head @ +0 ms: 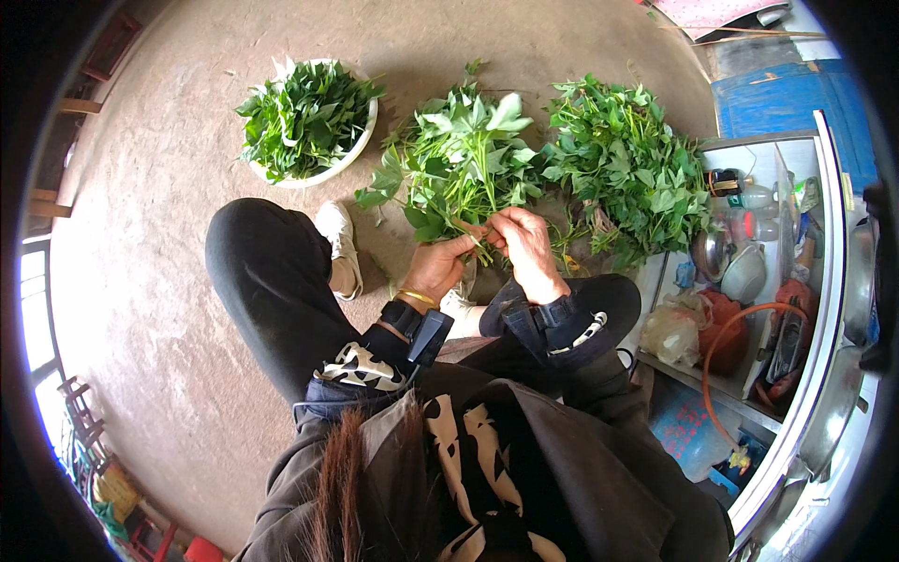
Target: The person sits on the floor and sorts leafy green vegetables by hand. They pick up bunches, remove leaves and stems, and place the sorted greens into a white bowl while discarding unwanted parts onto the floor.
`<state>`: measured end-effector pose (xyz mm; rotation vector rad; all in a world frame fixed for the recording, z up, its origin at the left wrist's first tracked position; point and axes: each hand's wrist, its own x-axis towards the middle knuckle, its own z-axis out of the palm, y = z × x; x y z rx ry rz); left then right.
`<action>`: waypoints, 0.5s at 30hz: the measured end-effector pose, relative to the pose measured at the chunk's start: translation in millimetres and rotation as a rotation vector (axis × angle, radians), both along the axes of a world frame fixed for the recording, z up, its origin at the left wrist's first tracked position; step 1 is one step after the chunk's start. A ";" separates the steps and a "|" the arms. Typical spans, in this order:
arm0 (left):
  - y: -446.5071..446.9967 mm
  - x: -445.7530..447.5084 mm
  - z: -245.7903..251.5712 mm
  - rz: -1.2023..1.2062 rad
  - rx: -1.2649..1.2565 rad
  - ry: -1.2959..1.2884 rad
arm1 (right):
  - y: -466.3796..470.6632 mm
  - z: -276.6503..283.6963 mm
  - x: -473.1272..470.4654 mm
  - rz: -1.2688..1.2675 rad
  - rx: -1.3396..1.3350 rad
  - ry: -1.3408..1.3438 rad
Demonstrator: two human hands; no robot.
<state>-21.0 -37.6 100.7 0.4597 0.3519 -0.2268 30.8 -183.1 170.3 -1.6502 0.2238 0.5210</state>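
My left hand point(439, 265) pinches leafy green stems point(484, 165) near their lower ends, thumb pointing right. Close against it, my right hand point(523, 242) has its fingers bent onto the same stems. The upright leaves fan out above both hands, in front of a loose heap of greens point(435, 168) on the floor. Right of that heap lies a larger pile of leafy vines point(632, 161). At the upper left, a round white basin point(369, 144) is heaped with picked leaves point(302, 116). The fingertips partly hide the stem ends.
My bent knees point(260, 260) flank the hands, with a white shoe point(338, 235) near the basin. At right stands an open cabinet point(744, 383) holding bottles, bowls and bags. A blue gas cylinder point(692, 428) and orange hose point(709, 358) are there. Concrete floor point(161, 232) stretches left.
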 end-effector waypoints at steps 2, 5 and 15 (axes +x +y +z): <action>0.3 -0.9 -1.7 0.003 0.019 0.003 | 0.5 -7.6 2.0 -0.025 0.045 0.000; 4.4 -3.6 -3.2 -0.031 0.077 0.009 | -9.8 -12.2 14.2 -0.271 0.042 -0.014; 20.5 10.2 -16.6 -0.171 -0.035 -0.044 | -36.1 18.3 12.9 0.354 0.105 0.049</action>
